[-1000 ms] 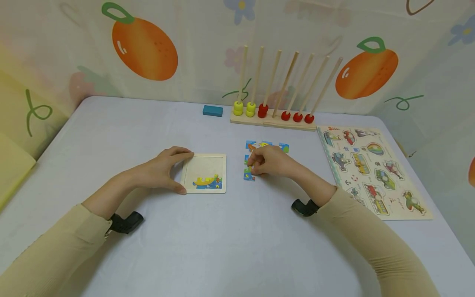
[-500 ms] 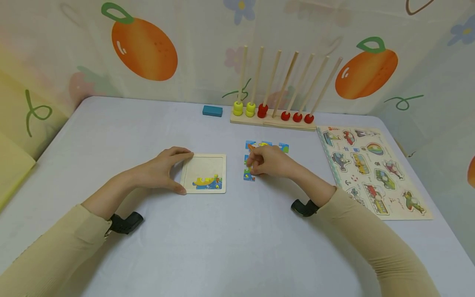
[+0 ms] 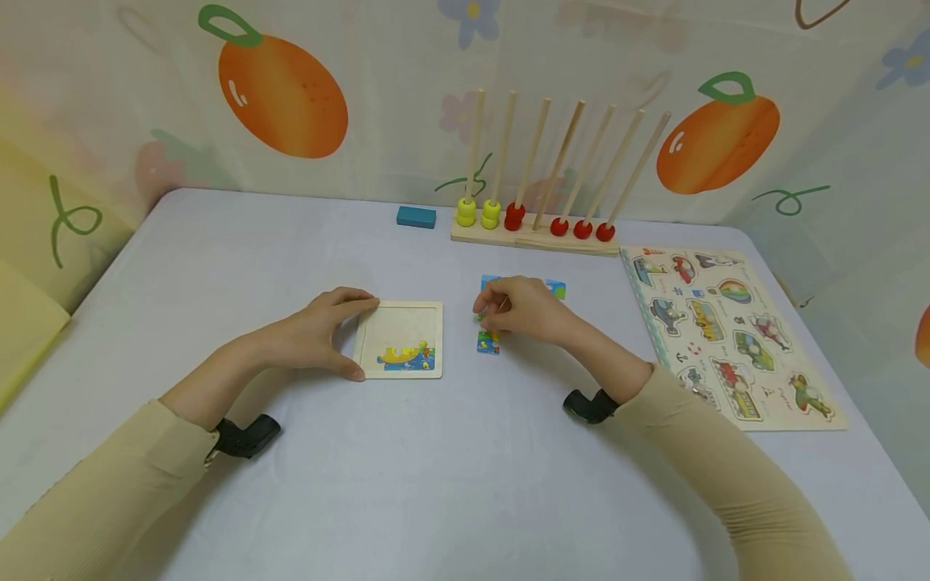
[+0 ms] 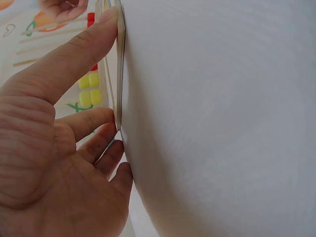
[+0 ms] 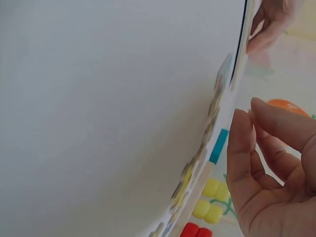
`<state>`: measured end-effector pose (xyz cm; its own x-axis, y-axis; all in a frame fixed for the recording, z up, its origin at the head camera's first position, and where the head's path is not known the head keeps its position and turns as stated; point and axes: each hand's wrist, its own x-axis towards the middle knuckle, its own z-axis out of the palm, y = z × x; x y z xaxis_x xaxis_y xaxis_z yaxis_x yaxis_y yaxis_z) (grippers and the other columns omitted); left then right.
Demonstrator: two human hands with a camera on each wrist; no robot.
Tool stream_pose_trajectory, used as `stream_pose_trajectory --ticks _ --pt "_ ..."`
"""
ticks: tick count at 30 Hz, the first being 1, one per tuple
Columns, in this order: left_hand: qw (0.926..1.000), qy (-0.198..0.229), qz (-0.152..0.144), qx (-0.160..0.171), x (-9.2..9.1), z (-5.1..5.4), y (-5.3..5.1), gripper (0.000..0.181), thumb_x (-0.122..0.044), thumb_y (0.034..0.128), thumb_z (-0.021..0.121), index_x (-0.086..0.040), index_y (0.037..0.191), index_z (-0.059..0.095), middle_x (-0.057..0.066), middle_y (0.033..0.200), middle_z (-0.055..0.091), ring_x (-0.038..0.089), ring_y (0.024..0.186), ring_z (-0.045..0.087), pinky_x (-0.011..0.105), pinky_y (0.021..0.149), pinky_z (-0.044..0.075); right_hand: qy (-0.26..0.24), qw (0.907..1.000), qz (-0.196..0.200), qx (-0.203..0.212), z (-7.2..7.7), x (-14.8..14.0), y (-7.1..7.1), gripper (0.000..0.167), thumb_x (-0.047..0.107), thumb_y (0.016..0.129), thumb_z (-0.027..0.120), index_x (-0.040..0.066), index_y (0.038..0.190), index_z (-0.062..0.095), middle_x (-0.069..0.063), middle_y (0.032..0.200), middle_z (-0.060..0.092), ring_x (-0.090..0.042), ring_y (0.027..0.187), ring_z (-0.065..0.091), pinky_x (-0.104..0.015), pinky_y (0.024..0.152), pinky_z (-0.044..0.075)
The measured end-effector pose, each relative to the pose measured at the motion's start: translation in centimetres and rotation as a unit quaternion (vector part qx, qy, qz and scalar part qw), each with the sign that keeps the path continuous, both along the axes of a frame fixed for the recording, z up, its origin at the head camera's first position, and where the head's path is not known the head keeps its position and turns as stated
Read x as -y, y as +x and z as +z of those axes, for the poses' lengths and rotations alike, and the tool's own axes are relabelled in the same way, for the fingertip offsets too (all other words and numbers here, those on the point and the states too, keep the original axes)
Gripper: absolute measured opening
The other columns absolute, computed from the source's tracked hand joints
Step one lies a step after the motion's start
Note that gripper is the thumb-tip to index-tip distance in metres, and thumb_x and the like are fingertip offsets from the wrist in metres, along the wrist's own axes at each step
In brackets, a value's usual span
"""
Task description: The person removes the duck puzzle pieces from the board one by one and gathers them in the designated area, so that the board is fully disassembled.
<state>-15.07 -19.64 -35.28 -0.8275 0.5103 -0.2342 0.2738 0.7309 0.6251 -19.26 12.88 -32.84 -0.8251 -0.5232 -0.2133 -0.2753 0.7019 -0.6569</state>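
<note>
My left hand [image 3: 308,327] holds a square wooden puzzle tray [image 3: 439,323] flat on the table, thumb at its near left corner and index finger at its far left corner. Joined pieces showing a yellow boat on blue water [image 3: 408,357] lie in the tray's lower right. Just right of the tray, my right hand [image 3: 526,307] hovers over loose puzzle pieces. One piece [image 3: 488,342] shows below the fingers and another [image 3: 556,289] beyond the hand; the hand partly covers others. In the right wrist view, thumb and index fingertips [image 5: 243,118] nearly meet, with no piece visible between them.
At the back stands a wooden peg counter [image 3: 534,234] with tall rods and yellow and red beads. A blue block [image 3: 416,217] lies left of it. A large picture puzzle board [image 3: 734,339] lies on the right. The patterned curtain [image 3: 392,97] hangs behind the table.
Over the last half second my right hand has shifted slightly away from me and to the left, uncovering more of the nearest loose piece. My left hand and the tray have stayed put.
</note>
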Motion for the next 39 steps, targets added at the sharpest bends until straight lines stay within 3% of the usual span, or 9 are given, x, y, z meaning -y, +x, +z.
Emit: stream_pose_trajectory --ticks 15,30,39 --pt "1.0000 -0.001 -0.001 -0.001 0.0 0.1 0.0 0.099 -0.030 0.0736 0.085 -0.004 0.153 0.033 0.016 0.158 0.026 0.038 0.147 0.021 0.062 0.118 0.026 -0.022 0.9993 0.030 -0.010 0.3 2.6 0.3 0.015 0.017 0.089 0.072 0.010 0.103 0.070 -0.003 0.087 0.064 -0.015 0.075 0.057 -0.020 0.066 0.047" --pt "1.0000 0.003 -0.003 0.000 0.0 0.0 0.0 0.099 -0.032 0.0736 0.085 -0.003 0.153 0.033 0.016 0.158 0.026 0.039 0.147 0.021 0.063 0.117 0.026 -0.055 0.9954 0.066 0.044 -0.2 5.6 1.5 0.018 0.012 0.087 0.072 0.008 0.104 0.068 -0.002 0.083 0.062 -0.011 0.071 0.057 -0.018 0.064 0.045" --pt "0.9999 0.007 -0.007 -0.005 0.0 0.1 0.1 0.099 -0.034 0.0735 0.086 -0.002 0.152 0.034 0.017 0.157 0.026 0.040 0.146 0.021 0.064 0.117 0.025 -0.036 0.9936 0.093 0.053 -0.3 7.1 1.7 0.020 0.011 0.087 0.072 0.008 0.107 0.067 0.000 0.084 0.060 -0.011 0.072 0.054 -0.016 0.065 0.042"
